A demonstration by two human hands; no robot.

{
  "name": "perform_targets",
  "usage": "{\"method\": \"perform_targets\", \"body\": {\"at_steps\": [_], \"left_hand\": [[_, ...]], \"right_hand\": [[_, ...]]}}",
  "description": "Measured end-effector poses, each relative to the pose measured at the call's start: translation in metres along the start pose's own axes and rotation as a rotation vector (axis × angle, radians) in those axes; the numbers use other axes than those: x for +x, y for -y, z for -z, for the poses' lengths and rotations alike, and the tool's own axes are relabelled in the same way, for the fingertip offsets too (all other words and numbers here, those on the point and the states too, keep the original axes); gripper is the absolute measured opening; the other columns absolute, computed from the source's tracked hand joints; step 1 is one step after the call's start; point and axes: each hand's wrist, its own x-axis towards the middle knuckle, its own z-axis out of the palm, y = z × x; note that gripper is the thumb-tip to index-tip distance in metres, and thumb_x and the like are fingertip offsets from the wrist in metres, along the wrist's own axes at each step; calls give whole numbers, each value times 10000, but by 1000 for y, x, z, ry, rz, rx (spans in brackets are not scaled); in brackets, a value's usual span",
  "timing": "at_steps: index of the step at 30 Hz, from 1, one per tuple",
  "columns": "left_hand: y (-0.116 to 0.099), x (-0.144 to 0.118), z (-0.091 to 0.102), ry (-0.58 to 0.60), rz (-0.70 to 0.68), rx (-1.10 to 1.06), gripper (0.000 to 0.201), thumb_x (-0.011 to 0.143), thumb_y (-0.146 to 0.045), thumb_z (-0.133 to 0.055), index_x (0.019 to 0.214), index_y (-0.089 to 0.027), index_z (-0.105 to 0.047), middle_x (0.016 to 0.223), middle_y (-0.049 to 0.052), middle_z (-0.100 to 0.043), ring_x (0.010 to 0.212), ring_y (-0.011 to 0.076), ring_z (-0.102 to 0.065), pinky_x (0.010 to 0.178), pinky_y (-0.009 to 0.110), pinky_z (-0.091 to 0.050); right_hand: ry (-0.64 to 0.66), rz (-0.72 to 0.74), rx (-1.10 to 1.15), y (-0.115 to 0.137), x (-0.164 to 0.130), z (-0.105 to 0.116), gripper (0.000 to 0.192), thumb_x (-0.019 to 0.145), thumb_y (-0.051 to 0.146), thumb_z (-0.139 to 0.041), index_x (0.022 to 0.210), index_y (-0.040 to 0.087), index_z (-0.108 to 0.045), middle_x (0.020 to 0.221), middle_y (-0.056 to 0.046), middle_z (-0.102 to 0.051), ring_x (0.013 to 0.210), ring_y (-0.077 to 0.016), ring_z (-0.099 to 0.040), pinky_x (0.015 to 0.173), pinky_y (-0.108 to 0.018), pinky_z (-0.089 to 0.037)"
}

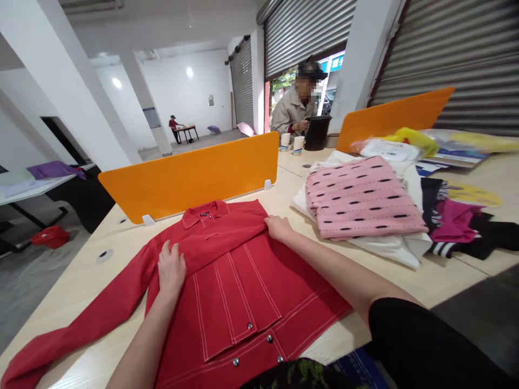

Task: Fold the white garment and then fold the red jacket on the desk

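A red jacket (239, 292) with white stitching and silver buttons lies front up on the table, its collar toward the orange divider. One sleeve is folded across the chest, while the other stretches out to the lower left. Resting on the jacket by the folded sleeve's end, my left hand (172, 266) is open with its fingers apart. At the opposite end of that fold, by the shoulder edge, my right hand (279, 227) has its fingers closed on the red cloth; the fingertips are partly hidden.
Right of the jacket, a folded pink garment (365, 197) lies on white cloth, beside black and magenta clothing (456, 221). Orange dividers (194, 175) stand on the table (101, 237). Across it, a person (290, 111) holds a black container (317, 132) near paper cups (298, 145).
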Motion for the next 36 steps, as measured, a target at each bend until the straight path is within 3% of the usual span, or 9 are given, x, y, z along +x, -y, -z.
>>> {"method": "perform_targets", "body": {"at_steps": [3, 6, 9, 13, 21, 25, 28, 33, 36], "left_hand": [[-13, -2, -3, 12, -200, 145, 459, 911, -357, -375, 1286, -150, -539, 1480, 171, -344, 1370, 322, -293, 1075, 484, -325], [-18, -4, -12, 206, -187, 273, 529, 914, -451, -364, 1371, -208, -471, 1510, 146, -318, 1395, 368, -230, 1070, 580, -267], [-12, -8, -22, 344, -147, 355, 577, 918, -494, -327, 1435, -242, -375, 1519, 124, -313, 1391, 381, -235, 1074, 592, -242], [-4, -12, -26, 351, -119, 398, 606, 920, -535, -281, 1459, -262, -321, 1539, 97, -275, 1405, 363, -212, 1107, 545, -216], [-17, -17, -17, 408, -48, 262, 609, 929, -517, -285, 1451, -209, -342, 1545, 106, -251, 1424, 332, -172, 1133, 542, -152], [-11, -42, 15, 433, -64, 208, 535, 898, -485, -423, 1355, -213, -476, 1464, 63, -425, 1361, 218, -351, 1105, 356, -292], [17, -71, 58, 373, 13, 210, 431, 917, -465, -368, 1173, -206, -599, 1224, 74, -631, 1132, 178, -571, 947, 280, -428], [105, -104, 131, -65, 717, 266, 565, 887, -562, -291, 980, -118, -627, 921, 167, -687, 868, 296, -644, 747, 393, -479], [151, -105, 153, -42, 913, 203, 558, 833, -568, -382, 739, -95, -662, 713, 201, -676, 750, 345, -650, 708, 439, -486]], "right_hand": [[-91, 15, 44, 8, 11, 15, 359, 883, 86, -358, 1112, 176, -620, 1226, -150, -584, 1157, -268, -504, 959, -444, -343], [-215, 92, 123, 20, 19, 8, 428, 955, 301, -347, 1351, 194, -466, 1447, -130, -413, 1341, -279, -317, 1052, -500, -267], [-70, 118, 118, 24, 22, -21, 577, 941, 512, -335, 1437, 221, -372, 1517, -99, -318, 1384, -322, -235, 1067, -574, -223], [11, 111, 75, 20, 21, -55, 604, 948, 550, -247, 1454, 240, -358, 1533, -69, -292, 1389, -313, -236, 1085, -553, -215], [52, 78, 64, 17, 28, -51, 576, 935, 530, -281, 1438, 268, -385, 1513, -87, -330, 1360, -348, -289, 1046, -644, -224], [-15, 117, -12, 37, 20, -35, 502, 920, 466, -383, 1346, 236, -515, 1445, -154, -420, 1330, -388, -320, 1027, -721, -115], [-143, 337, 83, 67, -7, -34, 558, 931, 508, -351, 1410, 235, -434, 1513, -124, -317, 1403, -345, -194, 1083, -662, -68], [-15, 608, 218, 108, -52, -51, 561, 949, 545, -274, 1443, 297, -368, 1537, -53, -281, 1410, -288, -214, 1100, -617, -138], [18, 608, 251, 112, -57, -55, 559, 955, 533, -263, 1449, 290, -361, 1530, -54, -298, 1404, -284, -238, 1101, -607, -154]]}}
